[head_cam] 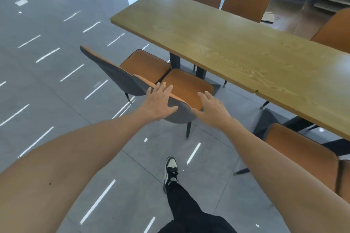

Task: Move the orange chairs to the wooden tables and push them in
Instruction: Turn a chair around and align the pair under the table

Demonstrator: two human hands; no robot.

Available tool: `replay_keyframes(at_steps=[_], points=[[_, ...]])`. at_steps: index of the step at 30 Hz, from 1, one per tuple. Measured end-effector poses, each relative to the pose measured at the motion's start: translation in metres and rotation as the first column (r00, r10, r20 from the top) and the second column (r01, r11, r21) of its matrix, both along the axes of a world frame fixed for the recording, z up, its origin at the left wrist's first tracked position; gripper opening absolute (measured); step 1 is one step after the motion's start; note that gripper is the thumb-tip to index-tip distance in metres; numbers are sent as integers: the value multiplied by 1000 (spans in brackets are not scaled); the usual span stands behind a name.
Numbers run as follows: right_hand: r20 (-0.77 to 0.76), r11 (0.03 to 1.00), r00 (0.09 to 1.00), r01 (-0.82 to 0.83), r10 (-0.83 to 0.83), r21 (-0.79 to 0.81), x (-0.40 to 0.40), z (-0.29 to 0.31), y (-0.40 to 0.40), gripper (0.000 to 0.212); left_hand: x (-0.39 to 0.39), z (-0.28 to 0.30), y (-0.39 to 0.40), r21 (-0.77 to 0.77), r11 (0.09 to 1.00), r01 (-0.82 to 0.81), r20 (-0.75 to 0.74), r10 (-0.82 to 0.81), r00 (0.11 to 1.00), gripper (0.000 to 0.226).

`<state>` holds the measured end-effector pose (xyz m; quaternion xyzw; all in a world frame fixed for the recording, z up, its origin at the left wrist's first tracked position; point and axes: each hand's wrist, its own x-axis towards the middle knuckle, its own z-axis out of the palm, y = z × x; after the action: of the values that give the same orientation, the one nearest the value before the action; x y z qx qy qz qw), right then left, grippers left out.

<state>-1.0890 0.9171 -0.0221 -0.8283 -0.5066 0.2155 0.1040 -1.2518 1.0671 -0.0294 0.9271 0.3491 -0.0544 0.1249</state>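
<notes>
The orange chair [186,89] being handled stands on the floor at the near long edge of the wooden surface [217,43], its seat front just short of that edge and not yet tucked under. The likeliest trouble, as I judge it, is a crooked push: the chair sits angled, close against a second orange chair [132,70] near the surface's left end, so the two backs or legs could catch and drag the neighbour askew. Its front legs could also snag on the dark table base [198,73] beneath, which would stop the seat short or tip it. The left hand [161,103] lies with fingers spread over the top rim of the backrest, thumb on the grey rear face, a loose hold rather than a clamp. The right hand [210,108] is also spread, at the backrest's right end with its thumb against the edge; whether the fingers touch the chair I cannot tell.
</notes>
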Motion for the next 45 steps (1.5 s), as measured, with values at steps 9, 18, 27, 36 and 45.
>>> replay_keyframes(at_steps=[9, 18, 27, 36, 45], points=[[-13, 997, 997, 74, -73, 18, -22, -44, 182, 90, -25, -17, 181, 26, 1000, -2, -45, 4, 999, 105], [-51, 982, 986, 155, -162, -110, -71, -80, 289, 97, -50, -53, 337, -28, 996, 89, -281, -93, 955, 119], [112, 902, 954, 299, -277, -313, -111, -123, 348, 40, -76, -118, 476, -116, 923, 368, -433, -381, 817, 71], [234, 899, 926, 354, -297, -259, -118, -130, 369, 39, -77, -135, 500, -69, 865, 498, -307, -493, 814, 30], [243, 940, 942, 282, -233, -194, -140, -127, 395, 27, -80, -133, 505, -84, 855, 512, -286, -513, 810, 48]])
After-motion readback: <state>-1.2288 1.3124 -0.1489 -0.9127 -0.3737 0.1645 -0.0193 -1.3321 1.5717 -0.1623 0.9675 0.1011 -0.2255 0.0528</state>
